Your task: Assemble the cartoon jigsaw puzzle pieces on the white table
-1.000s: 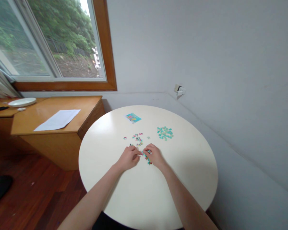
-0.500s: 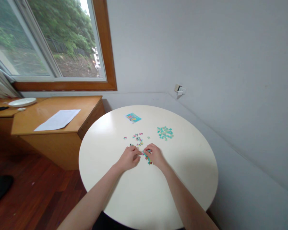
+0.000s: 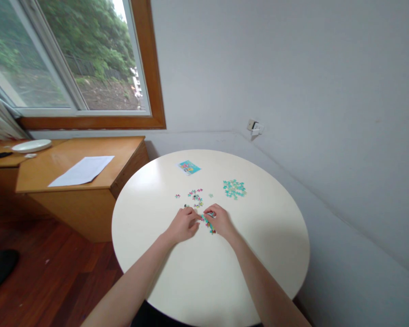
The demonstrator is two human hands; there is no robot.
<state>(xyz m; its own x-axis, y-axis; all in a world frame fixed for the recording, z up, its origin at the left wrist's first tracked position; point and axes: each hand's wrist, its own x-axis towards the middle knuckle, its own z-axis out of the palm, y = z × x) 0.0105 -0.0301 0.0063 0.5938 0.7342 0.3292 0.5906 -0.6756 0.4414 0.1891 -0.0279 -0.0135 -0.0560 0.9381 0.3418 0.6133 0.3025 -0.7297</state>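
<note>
Both my hands meet at the middle of a round cream table [image 3: 266, 254]. My left hand [image 3: 182, 225] has its fingers curled, the tips pinched at a small joined cluster of colourful puzzle pieces [image 3: 209, 225]. My right hand [image 3: 220, 220] is curled over the same cluster, thumb and fingers pressed on its top edge. Just beyond the hands lie several loose mixed-colour pieces [image 3: 196, 197]. A heap of teal pieces [image 3: 234, 189] lies farther right. A small reference picture card [image 3: 189, 167] rests near the table's far edge.
A wooden desk [image 3: 78, 181] stands to the left, with a white sheet of paper [image 3: 83, 170] and a white plate [image 3: 31, 145] on it. A window [image 3: 71, 59] is above it. Grey walls close the corner behind the table; a wall socket [image 3: 254, 127] sits there.
Almost nothing differs. My fingers have shifted slightly on the joined cluster; both hands stay in the same place.
</note>
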